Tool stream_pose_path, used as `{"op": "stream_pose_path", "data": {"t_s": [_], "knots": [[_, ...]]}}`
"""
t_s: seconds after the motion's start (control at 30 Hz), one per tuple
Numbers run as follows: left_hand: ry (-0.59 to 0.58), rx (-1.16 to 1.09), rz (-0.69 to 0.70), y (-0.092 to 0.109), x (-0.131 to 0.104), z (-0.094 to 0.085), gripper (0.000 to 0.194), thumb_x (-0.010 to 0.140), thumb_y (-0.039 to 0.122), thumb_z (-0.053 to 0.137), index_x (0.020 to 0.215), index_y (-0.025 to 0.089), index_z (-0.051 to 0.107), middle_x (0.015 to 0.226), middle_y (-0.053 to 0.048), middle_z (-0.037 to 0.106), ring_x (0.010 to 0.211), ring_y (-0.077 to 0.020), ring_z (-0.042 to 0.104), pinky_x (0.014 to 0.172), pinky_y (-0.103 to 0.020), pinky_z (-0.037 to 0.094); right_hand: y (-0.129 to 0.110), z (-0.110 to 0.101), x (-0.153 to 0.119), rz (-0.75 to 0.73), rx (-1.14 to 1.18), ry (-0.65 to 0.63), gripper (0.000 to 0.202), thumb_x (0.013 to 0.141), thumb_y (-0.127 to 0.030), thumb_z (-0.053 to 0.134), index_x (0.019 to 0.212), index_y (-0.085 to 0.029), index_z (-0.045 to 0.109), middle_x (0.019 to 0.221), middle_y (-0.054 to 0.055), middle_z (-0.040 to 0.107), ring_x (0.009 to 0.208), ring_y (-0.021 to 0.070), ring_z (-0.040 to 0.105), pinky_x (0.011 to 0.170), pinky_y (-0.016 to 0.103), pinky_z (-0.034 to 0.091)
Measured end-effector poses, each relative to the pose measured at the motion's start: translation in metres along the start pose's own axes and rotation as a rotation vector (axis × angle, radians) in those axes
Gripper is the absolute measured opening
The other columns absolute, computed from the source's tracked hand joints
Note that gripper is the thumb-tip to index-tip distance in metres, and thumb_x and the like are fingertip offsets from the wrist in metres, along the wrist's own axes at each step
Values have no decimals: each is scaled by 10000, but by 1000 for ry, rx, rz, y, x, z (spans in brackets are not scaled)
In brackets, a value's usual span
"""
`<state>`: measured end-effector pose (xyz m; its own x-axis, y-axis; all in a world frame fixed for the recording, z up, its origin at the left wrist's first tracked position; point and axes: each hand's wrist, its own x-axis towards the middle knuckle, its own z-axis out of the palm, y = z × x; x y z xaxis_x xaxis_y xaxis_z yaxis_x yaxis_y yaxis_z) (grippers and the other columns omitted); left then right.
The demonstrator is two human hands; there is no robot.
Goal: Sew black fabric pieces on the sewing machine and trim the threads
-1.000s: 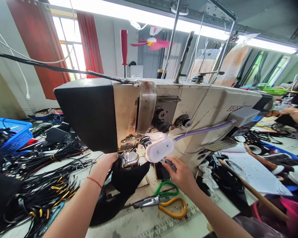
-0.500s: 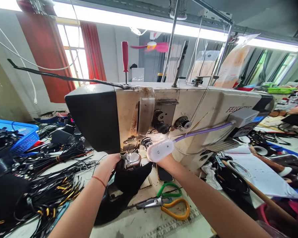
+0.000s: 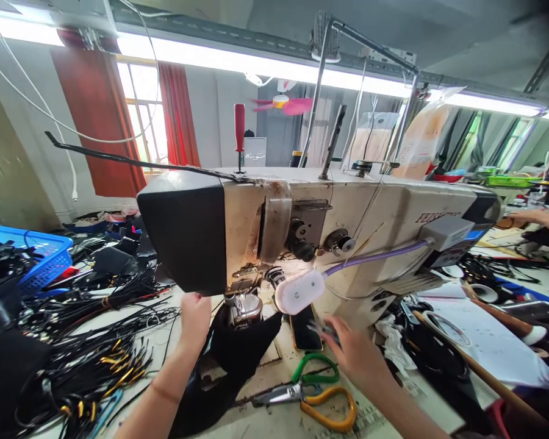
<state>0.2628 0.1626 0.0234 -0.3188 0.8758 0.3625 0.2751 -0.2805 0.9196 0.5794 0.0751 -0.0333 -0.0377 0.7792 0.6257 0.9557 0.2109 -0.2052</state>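
Note:
My left hand (image 3: 196, 320) is closed beside the needle area of a sewing machine (image 3: 370, 210); what its fingers hold, if anything, is hidden. My right hand (image 3: 354, 350) grips small thread snips (image 3: 324, 331), slightly blurred, with their tips pointing left over a phone (image 3: 305, 329). Black fabric (image 3: 240, 347) lies under the metal presser foot (image 3: 246, 308) and drapes toward me. A white lamp (image 3: 301, 292) on a purple flexible neck hangs between my hands. Large scissors (image 3: 308, 393), with one green and one yellow handle, lie below my right hand.
Bundles of black cords (image 3: 119, 311) and a blue basket (image 3: 46, 250) crowd the left. A red screwdriver (image 3: 239, 131) stands on the machine head. White paper (image 3: 480, 335), a wooden stick (image 3: 498, 378) and rolls lie at right. Another person's hand (image 3: 526, 216) shows far right.
My left hand has drawn back left from the needle area. My right hand has come out from behind the lamp toward the right, with the snips now visible. The view has shifted slightly.

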Motion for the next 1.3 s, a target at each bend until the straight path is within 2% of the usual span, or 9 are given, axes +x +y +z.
{"op": "stream_pose_path", "data": {"t_s": [0.07,0.13,0.27,0.4,0.53,0.67,1.1,1.2,1.3], "knots": [[114,15,190,4,-30,-8,347,944,490,496,835,187,626,843,-35,634,858,-215,589,824,-398,477,28,1,-49,-58,-87,48,505,1025,-517,296,877,-201,661,782,68,718,646,209,687,527,295,479],[42,38,388,12,-61,-5,293,856,506,632,777,226,662,814,-13,678,860,-212,606,872,-381,451,45,7,-79,-117,-228,72,456,1032,-457,309,950,-202,678,848,78,724,736,228,683,641,335,505],[-186,476,813,34,-94,28,270,919,303,620,1164,193,651,1006,-49,725,925,-250,590,834,-393,379,24,14,-59,-102,-228,139,265,1003,-349,439,1115,-230,648,1142,91,694,1018,324,614,843,460,447],[-133,545,800,38,-93,37,173,968,213,505,934,190,672,797,-39,661,798,-247,553,729,-379,327,-35,12,12,-211,529,-167,344,1006,-264,486,1348,-222,486,1237,111,616,1115,226,582,910,352,485],[-232,414,779,25,-82,5,180,973,157,465,928,207,632,905,-29,688,881,-220,589,823,-371,346,-78,19,46,-419,682,-221,152,975,-334,564,881,-218,598,980,32,657,930,173,598,826,282,491],[-375,353,625,22,-63,-29,167,961,170,478,899,204,629,879,-17,704,839,-196,614,858,-367,384,-103,35,38,-430,742,-147,156,989,-230,480,838,-201,510,809,34,586,778,175,516,688,293,422],[-488,416,266,36,-29,-24,68,803,255,686,752,213,703,787,-17,715,785,-217,642,754,-358,481,-121,36,33,-458,770,50,125,904,-83,476,855,-197,473,791,28,580,755,169,518,670,286,397],[-465,399,347,29,-26,-32,47,828,267,677,831,256,723,891,-23,738,939,-248,635,879,-407,460,-118,41,27,-429,751,107,126,899,-73,465,889,-197,486,794,30,589,755,175,539,690,295,416],[-476,337,624,17,-38,-33,132,911,208,573,891,276,684,849,1,731,913,-227,599,909,-408,409,-104,45,26,-434,670,38,118,883,-92,483,924,-196,521,832,44,622,769,190,566,691,299,432]]}}
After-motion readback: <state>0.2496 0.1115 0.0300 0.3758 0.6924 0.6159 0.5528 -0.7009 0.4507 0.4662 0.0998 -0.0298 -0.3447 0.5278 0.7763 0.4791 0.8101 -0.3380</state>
